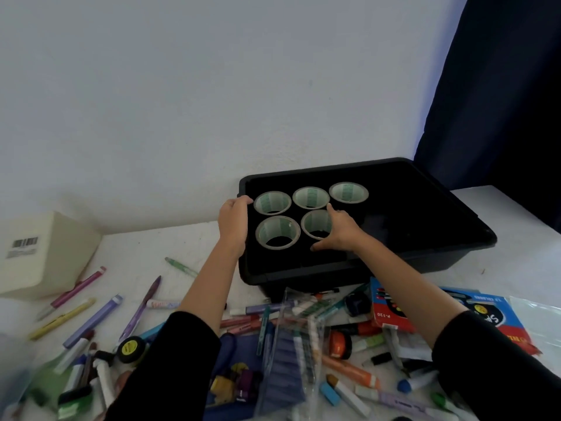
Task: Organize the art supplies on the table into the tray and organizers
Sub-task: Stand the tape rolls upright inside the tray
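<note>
**Both hands at the tray**

A white tabletop (170, 247) runs up to a pale wall, with a dark blue curtain (501, 86) in the upper right. Right of centre sits the black plastic tray (409, 214), with five pale-green-cored tape rolls (311, 198) standing in its left half. The left hand (235, 221) hooks its fingers over the tray's left rim and grips it. The right hand (338, 230) spans the front right tape roll (315, 223), thumb and forefinger curved round it. Coloured markers and pens (91, 320) lie strewn across the bottom of the frame beside a red crayon box (391, 308). A cream box with a barcode (45, 253) stands at middle left.
</note>
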The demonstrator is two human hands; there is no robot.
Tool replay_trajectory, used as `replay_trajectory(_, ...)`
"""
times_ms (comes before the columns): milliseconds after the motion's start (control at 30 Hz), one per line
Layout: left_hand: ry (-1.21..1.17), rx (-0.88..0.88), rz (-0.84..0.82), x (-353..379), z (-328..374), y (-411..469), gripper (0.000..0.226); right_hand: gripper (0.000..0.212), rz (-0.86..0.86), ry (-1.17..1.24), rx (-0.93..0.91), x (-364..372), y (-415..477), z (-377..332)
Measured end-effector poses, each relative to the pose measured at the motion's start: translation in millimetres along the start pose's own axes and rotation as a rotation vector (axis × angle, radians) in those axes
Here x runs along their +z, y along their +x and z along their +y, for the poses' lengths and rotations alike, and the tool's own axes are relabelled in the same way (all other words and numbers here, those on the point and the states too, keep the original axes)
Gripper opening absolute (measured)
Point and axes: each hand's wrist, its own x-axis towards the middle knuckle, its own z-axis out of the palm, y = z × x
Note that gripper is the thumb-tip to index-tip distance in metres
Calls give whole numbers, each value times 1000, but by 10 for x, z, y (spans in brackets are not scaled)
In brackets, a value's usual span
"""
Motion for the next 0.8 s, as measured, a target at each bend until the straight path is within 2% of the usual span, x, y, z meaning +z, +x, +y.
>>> replay_trajectory(100, 132, 123, 23, -55, 109, -154, 37, 124, -50, -60, 6, -29, -116, -70)
replay_trajectory(167, 111, 175, 52, -115, 147, -282, 36, 107, -18, -38, -72, -25, -205, -223)
replay_trajectory(300, 30, 152, 76, -299, 89, -541, 28, 68, 171, -62, -318, 54, -435, -631)
replay_trajectory(367, 34, 145, 68, -342, 62, -638, 27, 57, 235, 76, -403, 81, -508, -771)
replay_trajectory(433, 8, 160, 139, -558, 15, -774, 25, 48, 161, 210, -525, 174, -647, -1027)
replay_trajectory(533, 2, 176, 253, -954, -1, -941, 25, 40, 56, 241, -643, 378, -801, -1392)
replay_trajectory(800, 8, 155, 531, -2011, -163, -1248, 22, 31, -231, 283, -805, 1116, -1078, -2139)
